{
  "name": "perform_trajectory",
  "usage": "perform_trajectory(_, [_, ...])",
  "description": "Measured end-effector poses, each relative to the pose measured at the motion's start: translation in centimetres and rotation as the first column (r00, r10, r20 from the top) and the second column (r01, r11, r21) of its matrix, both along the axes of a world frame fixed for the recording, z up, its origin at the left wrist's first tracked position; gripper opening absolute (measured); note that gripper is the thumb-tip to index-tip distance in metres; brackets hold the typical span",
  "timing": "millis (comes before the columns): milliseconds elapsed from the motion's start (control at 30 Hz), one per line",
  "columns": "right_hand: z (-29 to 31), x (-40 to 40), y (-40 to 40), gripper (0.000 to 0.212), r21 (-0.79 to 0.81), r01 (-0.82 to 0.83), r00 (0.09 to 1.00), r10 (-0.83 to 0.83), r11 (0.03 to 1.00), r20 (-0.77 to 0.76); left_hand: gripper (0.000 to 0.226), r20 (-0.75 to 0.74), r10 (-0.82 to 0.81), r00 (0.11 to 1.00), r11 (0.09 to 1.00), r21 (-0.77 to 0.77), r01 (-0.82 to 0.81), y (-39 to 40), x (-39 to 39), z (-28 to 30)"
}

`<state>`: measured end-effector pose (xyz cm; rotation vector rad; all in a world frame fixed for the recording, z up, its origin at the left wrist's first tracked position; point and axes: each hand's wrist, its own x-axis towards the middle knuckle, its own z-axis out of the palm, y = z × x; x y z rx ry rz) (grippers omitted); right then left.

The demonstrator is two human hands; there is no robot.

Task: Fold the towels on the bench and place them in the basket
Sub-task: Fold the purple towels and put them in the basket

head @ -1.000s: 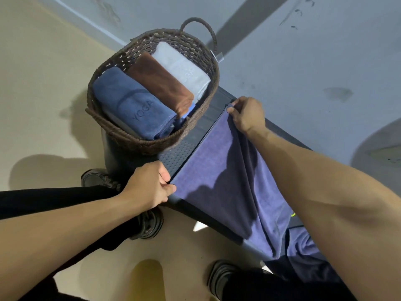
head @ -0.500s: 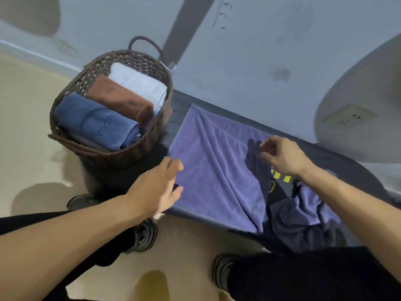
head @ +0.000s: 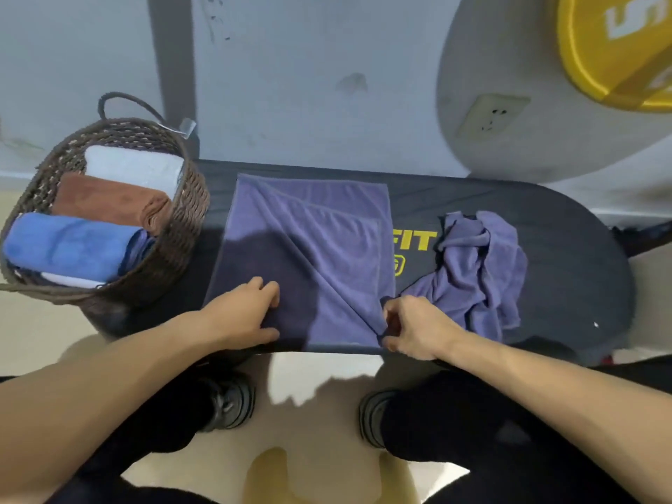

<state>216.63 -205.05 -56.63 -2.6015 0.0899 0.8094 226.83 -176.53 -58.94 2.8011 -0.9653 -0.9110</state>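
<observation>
A dark padded tabletop [head: 472, 201] with rounded ends is seen running left to right against a grey wall. Yellow lettering is printed on it, partly covered. A purple towel [head: 312, 249] is spread flat across its middle, with a diagonal fold running through it. A second purple towel [head: 480, 271] is bunched loosely on the right part. A woven basket [head: 185, 227] holding rolled towels is set at the left end. Beige floor [head: 312, 380] is seen below.

a wall socket [head: 491, 116] (white) beside a yellow weight plate [head: 614, 49].
</observation>
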Motion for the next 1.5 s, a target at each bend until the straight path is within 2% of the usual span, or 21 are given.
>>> perform_trajectory(100, [0.1,0.0,-1.5,0.013,0.067,0.021,0.999,-0.019,0.998,-0.028,0.048,-0.02,-0.015,1.0,0.998,0.053,0.016,-0.4,0.2,-0.2])
perform_trajectory(300, [0.3,1.3,-2.1,0.018,0.028,0.029,0.968,-0.021,0.999,-0.249,0.051,-0.102,0.017,0.995,0.992,0.129,-0.004,-1.1,1.2,-0.4])
perform_trajectory(333, [0.5,2.0,-2.4,0.02,0.054,0.053,0.945,-0.032,0.997,-0.327,0.05,-0.119,0.032,0.992,0.991,0.129,-0.017,-1.2,1.5,-0.4])
perform_trajectory(400, [1.1,3.5,-2.8,0.025,0.137,0.244,0.861,-0.149,0.96,-0.486,0.041,-0.1,0.077,0.992,0.993,0.099,-0.067,-1.7,2.1,-0.3])
perform_trajectory(433, [1.1,4.4,-2.9,0.024,0.174,0.356,0.846,-0.238,0.918,-0.478,0.036,-0.048,0.101,0.994,0.993,0.062,-0.098,-1.9,2.4,-0.3])
perform_trajectory(467, [1.0,5.4,-3.0,0.021,0.221,0.443,0.854,-0.334,0.869,-0.398,0.033,0.025,0.125,0.992,0.992,0.011,-0.126,-2.2,2.7,-0.4])
perform_trajectory(533, [0.7,7.7,-2.9,0.011,0.315,0.501,0.864,-0.489,0.806,-0.123,0.032,0.139,0.176,0.975,0.981,-0.109,-0.161,-2.6,3.2,-0.6])
perform_trajectory(600, [0.4,10.1,-3.1,0.011,0.286,0.445,0.861,-0.493,0.849,0.125,0.035,0.124,0.205,0.971,0.968,-0.171,-0.183,-2.6,3.9,-0.8])
perform_trajectory(667, [-0.3,12.0,-3.3,0.033,0.206,0.357,0.88,-0.402,0.911,0.253,0.041,0.027,0.196,0.98,0.968,-0.166,-0.189,-2.4,4.4,-1.0])
perform_trajectory(733, [-0.9,13.3,-3.3,0.056,0.189,0.308,0.905,-0.348,0.933,0.245,0.046,-0.045,0.185,0.982,0.969,-0.158,-0.19,-2.1,4.6,-1.1])
perform_trajectory(767, [-1.4,13.6,-3.2,0.062,0.17,0.294,0.918,-0.328,0.94,0.224,0.047,-0.061,0.182,0.981,0.968,-0.166,-0.19,-2.0,4.7,-1.1])
perform_trajectory(800, [-1.8,13.9,-3.2,0.059,0.139,0.274,0.932,-0.298,0.952,0.205,0.048,-0.072,0.187,0.98,0.964,-0.18,-0.197,-1.9,4.7,-1.3])
perform_trajectory(900, [-2.4,15.0,-3.0,0.026,0.054,0.187,0.965,-0.194,0.981,0.176,0.049,-0.083,0.196,0.977,0.956,-0.207,-0.209,-1.5,4.7,-1.5])
perform_trajectory(967, [-1.8,16.2,-3.1,0.024,0.03,0.166,0.976,-0.169,0.986,0.14,0.049,-0.086,0.195,0.977,0.954,-0.215,-0.209,-1.4,4.8,-1.6])
perform_trajectory(1067, [-0.8,18.8,-4.3,0.024,0.07,0.302,0.941,-0.309,0.951,0.136,0.049,-0.094,0.202,0.975,0.954,-0.207,-0.217,-1.3,4.7,-1.7])
perform_trajectory(1167, [-1.0,20.4,-6.2,0.015,0.208,0.491,0.845,-0.52,0.846,0.124,0.049,-0.126,0.2,0.972,0.959,-0.179,-0.221,-1.6,5.1,-1.5])
perform_trajectory(1267, [-2.5,20.4,-6.7,0.019,0.297,0.59,0.753,-0.644,0.751,0.135,0.05,-0.164,0.199,0.966,0.968,-0.123,-0.22,-2.1,5.6,-1.1])
perform_trajectory(1333, [-3.2,20.1,-6.6,0.019,0.32,0.607,0.721,-0.674,0.727,0.164,0.048,-0.202,0.186,0.961,0.979,-0.047,-0.199,-2.5,5.9,-0.7])
perform_trajectory(1400, [-3.6,20.1,-6.8,0.015,0.332,0.593,0.73,-0.664,0.733,0.161,0.039,-0.242,0.183,0.953,0.983,0.033,-0.181,-3.2,6.9,0.2])
perform_trajectory(1467, [-3.5,20.3,-7.1,0.008,0.33,0.572,0.758,-0.637,0.751,0.136,0.027,-0.171,0.201,0.964,0.979,0.027,-0.2,-4.0,9.1,1.3])
perform_trajectory(1500, [-3.4,20.3,-7.2,0.007,0.329,0.561,0.77,-0.625,0.76,0.131,0.021,-0.089,0.225,0.97,0.973,-0.031,-0.229,-4.4,10.4,1.7])
